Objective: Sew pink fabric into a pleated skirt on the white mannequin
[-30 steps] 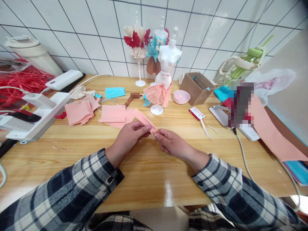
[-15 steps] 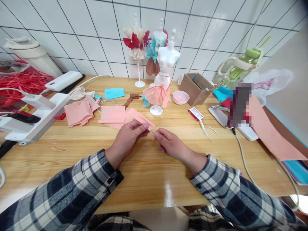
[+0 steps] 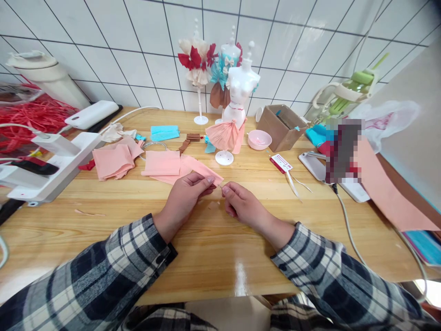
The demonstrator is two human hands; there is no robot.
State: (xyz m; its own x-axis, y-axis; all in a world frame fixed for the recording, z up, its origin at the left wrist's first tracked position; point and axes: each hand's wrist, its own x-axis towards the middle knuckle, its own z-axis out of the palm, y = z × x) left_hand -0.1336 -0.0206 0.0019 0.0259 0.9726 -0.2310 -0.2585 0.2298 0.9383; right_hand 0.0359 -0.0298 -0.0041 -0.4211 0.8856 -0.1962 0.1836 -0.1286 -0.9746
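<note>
My left hand (image 3: 188, 195) pinches the end of a long pink strip (image 3: 200, 169) between thumb and fingers. Just right of it, my right hand (image 3: 243, 204) is closed, thumb against forefinger, on a tiny thin piece at the strip's tip, too small to name. The fingertips of both hands are a short gap apart. Behind them stands a white mannequin (image 3: 238, 87) wearing a pleated pink skirt (image 3: 225, 135). Folded pink paper (image 3: 161, 163) lies left of the strip.
At the left are a power strip (image 3: 65, 172), a white bottle (image 3: 51, 76) and red shreds (image 3: 44, 117). Two dressed mannequins stand behind. Rightward are a pink bowl (image 3: 259, 139), a cardboard box (image 3: 280, 126), a tag (image 3: 280, 162), a cable (image 3: 346, 225) and a green bottle (image 3: 351, 94).
Small pale bits now show on the table just below my fingertips. Both hands keep nearly the same place, and the view has shifted slightly.
</note>
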